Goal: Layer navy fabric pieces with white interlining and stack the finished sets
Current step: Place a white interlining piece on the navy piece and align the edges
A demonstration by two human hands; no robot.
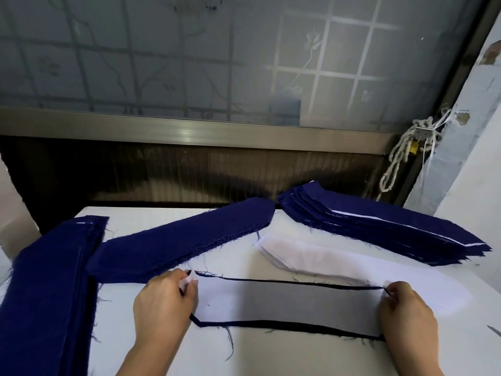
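One white interlining sheet (pixel 284 301) lies on top of a navy piece (pixel 298 326) at the near middle of the bench (pixel 271 356). The navy shows only as a thin dark border along the far and near edges and at the left point, so the two layers look close to matched. The left hand (pixel 162 305) pinches the left tip of the sheet between thumb and curled fingers (pixel 187 287), the white corner lifted slightly. The right hand (pixel 409 308) pinches the right end in the same way, low against the bench. This set appears to be in its final squaring-up and has not yet gone to a stack.

Just beyond it lies a pile of loose interlining (pixel 311 257), and to the far left of that a pile of bare navy pieces (pixel 184 240), both several layers deep, so plenty of pairing is probably left. At the far right a fanned stack (pixel 379 229) shows white slivers between navy layers and is likely the finished sets, already sizeable. A long navy stack (pixel 46 289) runs down the left edge, with a white sliver at its far end. Whether it holds finished sets or raw pieces cannot be told.
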